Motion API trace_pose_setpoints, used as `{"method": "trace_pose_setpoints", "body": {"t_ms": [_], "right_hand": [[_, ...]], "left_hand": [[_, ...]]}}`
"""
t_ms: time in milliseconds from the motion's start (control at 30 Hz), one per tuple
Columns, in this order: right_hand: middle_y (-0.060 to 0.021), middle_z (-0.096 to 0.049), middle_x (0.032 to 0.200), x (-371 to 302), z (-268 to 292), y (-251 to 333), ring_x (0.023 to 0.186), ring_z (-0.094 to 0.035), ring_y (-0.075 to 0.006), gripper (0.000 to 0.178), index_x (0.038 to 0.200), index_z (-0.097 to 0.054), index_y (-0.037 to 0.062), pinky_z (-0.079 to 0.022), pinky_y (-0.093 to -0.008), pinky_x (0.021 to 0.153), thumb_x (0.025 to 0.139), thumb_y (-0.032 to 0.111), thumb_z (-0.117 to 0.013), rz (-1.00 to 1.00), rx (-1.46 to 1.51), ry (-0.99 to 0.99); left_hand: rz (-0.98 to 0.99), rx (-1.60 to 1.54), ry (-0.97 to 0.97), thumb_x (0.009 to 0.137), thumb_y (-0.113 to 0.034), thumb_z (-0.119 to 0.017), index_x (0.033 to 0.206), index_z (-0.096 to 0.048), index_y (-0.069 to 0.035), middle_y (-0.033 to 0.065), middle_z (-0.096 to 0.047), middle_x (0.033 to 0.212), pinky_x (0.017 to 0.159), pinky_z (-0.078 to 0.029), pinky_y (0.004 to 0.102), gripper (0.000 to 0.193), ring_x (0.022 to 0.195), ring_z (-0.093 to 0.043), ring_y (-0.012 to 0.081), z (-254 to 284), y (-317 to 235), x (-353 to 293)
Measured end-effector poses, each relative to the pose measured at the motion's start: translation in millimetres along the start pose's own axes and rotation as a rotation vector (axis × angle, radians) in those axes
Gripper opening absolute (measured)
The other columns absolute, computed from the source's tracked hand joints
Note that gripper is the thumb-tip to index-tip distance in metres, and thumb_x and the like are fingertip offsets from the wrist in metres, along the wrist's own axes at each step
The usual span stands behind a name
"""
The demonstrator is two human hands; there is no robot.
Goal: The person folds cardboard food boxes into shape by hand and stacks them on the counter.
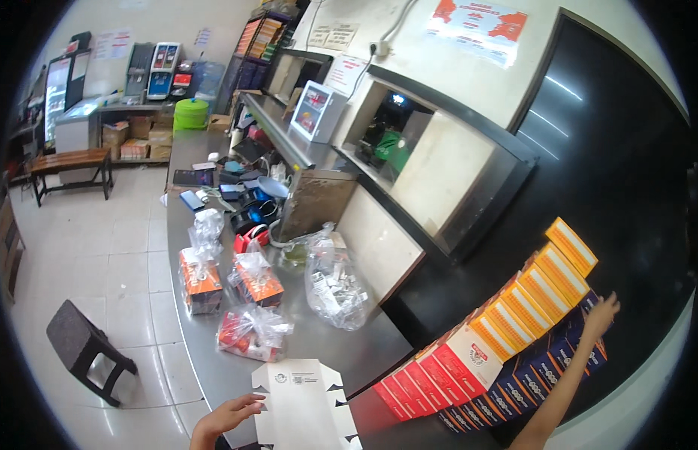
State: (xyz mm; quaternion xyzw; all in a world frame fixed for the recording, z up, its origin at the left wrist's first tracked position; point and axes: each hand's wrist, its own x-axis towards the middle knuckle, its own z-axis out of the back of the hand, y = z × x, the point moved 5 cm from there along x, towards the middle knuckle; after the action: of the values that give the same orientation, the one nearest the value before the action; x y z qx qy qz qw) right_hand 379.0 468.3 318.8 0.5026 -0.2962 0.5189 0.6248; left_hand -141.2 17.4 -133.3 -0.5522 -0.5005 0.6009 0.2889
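Note:
A white die-cut carton blank (300, 409) lies unfolded at the front edge of the steel counter. At its left edge is my left hand (233, 415), fingers stretched toward the cardboard and grasping nothing. My right arm reaches far out to the right. There my right hand (602, 313) is at the far end of a row of dark blue folded cartons (533, 386), its fingers apart against the dark door behind. Next to that row stand yellow folded cartons (533, 292) and red folded cartons (431, 382), with a white-faced carton (473, 356) at the end of the red ones.
On the steel counter (300, 337) sit several bagged boxes (201, 281) and a large clear plastic bag (335, 289). Farther back are phones and cables (229, 191) and a green bucket (190, 114). A dark stool (90, 349) stands on the floor at left.

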Motion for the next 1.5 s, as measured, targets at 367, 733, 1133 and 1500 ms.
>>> {"method": "trace_pose_setpoints", "body": {"t_ms": [367,733,1133,1500], "right_hand": [[-0.0257,-0.038,0.135,-617,66,33,0.123,-0.037,-0.0419,0.066,0.131,-0.041,0.0011,-0.032,-0.0505,0.100,0.078,0.025,-0.071,0.371,0.157,1.336],[-0.0217,-0.065,0.077,-624,71,45,0.070,-0.062,-0.0390,0.014,0.090,-0.065,0.0020,-0.048,-0.0435,0.065,0.077,0.005,-0.065,0.029,0.404,0.955],[-0.0155,-0.066,0.101,-470,191,153,0.086,-0.064,-0.0240,0.030,0.101,-0.063,-0.0041,-0.050,-0.0335,0.078,0.098,0.020,-0.045,0.079,0.854,0.789],[-0.0202,-0.064,0.104,-440,208,215,0.100,-0.062,-0.0350,0.025,0.102,-0.063,-0.0073,-0.043,-0.0421,0.096,0.095,0.007,-0.044,0.474,1.157,0.732]], "left_hand": [[-0.059,0.300,0.009,0.092,-0.045,-0.050,0.130,-0.047,-0.006,0.0180,-0.058,0.120,0.093,-0.044,0.0363,0.054,0.110,-0.056,0.0311,14,12,9],[0.088,0.055,0.465,0.093,-0.054,-0.043,0.134,-0.043,-0.007,0.0132,-0.049,0.133,0.100,-0.039,0.0365,0.063,0.120,-0.049,0.0238,-42,36,36],[0.138,-0.585,0.558,0.092,-0.036,-0.056,0.137,-0.035,-0.002,0.0197,-0.053,0.124,0.088,-0.054,0.0362,0.060,0.108,-0.060,0.0260,-112,-73,75],[-0.220,-0.111,0.416,0.086,-0.016,-0.066,0.113,-0.059,-0.001,0.0043,-0.064,0.103,0.071,-0.050,0.0220,0.032,0.093,-0.060,0.0083,-119,-98,37]]}}
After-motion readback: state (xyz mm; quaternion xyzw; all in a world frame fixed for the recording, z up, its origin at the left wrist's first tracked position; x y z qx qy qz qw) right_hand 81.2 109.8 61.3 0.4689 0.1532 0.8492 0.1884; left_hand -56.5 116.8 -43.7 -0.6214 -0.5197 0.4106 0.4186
